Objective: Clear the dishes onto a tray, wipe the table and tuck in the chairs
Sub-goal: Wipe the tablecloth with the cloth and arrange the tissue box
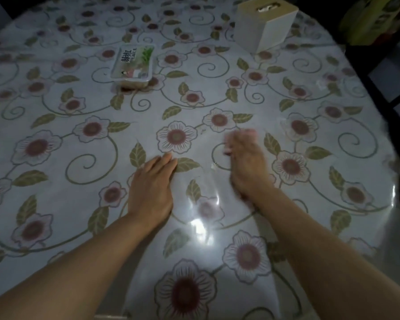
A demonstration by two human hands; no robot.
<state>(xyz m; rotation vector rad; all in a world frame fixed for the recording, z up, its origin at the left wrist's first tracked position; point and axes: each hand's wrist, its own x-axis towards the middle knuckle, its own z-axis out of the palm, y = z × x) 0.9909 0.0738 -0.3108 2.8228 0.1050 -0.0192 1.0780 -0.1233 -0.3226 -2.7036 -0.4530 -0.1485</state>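
The right hand (244, 159) is smeared by motion blur, so its fingers cannot be made out; something pinkish shows at its fingertips, too blurred to identify. The tabletop (56, 204) runs past the left and bottom edges. The print on the lidded food tub (132, 63) is too small to read. A dark chair (383, 93) at right is cut off by the edge.

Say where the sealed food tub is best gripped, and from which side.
Grip the tub across its two long sides, coming from above on the person's side. It lies flat with nothing touching it, its walls taper under a wider rim, and its film top looks too soft to press. The left hand is probably nearer.
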